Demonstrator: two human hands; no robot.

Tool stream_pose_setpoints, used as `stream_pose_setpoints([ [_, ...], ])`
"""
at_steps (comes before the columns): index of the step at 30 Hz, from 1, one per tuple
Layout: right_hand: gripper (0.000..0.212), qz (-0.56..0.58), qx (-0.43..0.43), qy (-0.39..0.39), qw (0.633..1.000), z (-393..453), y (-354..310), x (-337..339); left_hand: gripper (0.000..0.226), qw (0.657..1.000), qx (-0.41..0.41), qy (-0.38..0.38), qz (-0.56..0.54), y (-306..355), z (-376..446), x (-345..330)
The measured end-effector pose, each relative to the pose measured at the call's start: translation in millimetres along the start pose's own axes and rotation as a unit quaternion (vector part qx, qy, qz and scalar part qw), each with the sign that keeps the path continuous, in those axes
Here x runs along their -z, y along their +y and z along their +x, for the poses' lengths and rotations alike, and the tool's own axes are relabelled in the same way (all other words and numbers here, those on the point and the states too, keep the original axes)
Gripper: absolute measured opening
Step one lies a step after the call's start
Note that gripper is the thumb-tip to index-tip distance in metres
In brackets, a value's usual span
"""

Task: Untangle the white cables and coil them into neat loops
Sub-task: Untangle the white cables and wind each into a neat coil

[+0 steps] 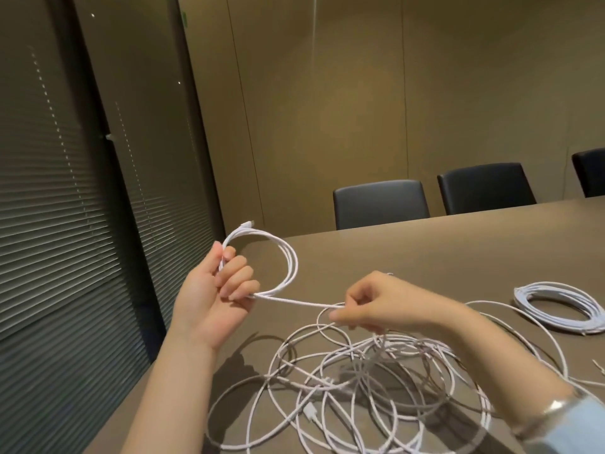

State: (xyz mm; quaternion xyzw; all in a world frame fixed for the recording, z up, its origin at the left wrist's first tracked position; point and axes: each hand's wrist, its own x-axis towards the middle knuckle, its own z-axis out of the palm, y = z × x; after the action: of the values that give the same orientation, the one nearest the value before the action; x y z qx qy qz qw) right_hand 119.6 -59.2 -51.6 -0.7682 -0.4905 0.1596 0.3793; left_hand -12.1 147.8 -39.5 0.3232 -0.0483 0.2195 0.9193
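Head view: left hand point(212, 290) grips coiled loops point(278, 257); right hand point(366, 306) pinches white cable point(294, 302) above tangle point(360, 381)

Bare left forearm, silver wristwatch point(556, 408) on right wrist, pale-blue sleeve point(576, 430)

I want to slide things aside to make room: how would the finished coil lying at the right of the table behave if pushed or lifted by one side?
The finished coil has no tie that I can see, so lifted by one side it would probably sag and shed loops. Pushed flat across the table, it would likely slide but may spread. It looks light.
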Motion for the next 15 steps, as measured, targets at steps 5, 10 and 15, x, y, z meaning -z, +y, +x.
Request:
stream_pose_setpoints([
  [5, 0.038, -0.034, -0.041, -0.011, 0.999, -3.6, 16.1, 21.4, 0.033, 1.0, 0.007, -0.006, 0.021, 0.2, 3.6, 5.2],
  [10, 0.04, 0.039, -0.065, 0.111, 0.991, -12.4, 37.3, 51.0, 0.034, 0.999, -0.02, -0.039, -0.007, 29.1, -2.4, 20.0],
  [15, 0.036, 0.089, -0.1, 0.242, 0.961, -21.8, 52.5, 72.2, 0.045, 0.995, -0.022, -0.076, -0.053, 49.7, -4.9, 39.4],
])
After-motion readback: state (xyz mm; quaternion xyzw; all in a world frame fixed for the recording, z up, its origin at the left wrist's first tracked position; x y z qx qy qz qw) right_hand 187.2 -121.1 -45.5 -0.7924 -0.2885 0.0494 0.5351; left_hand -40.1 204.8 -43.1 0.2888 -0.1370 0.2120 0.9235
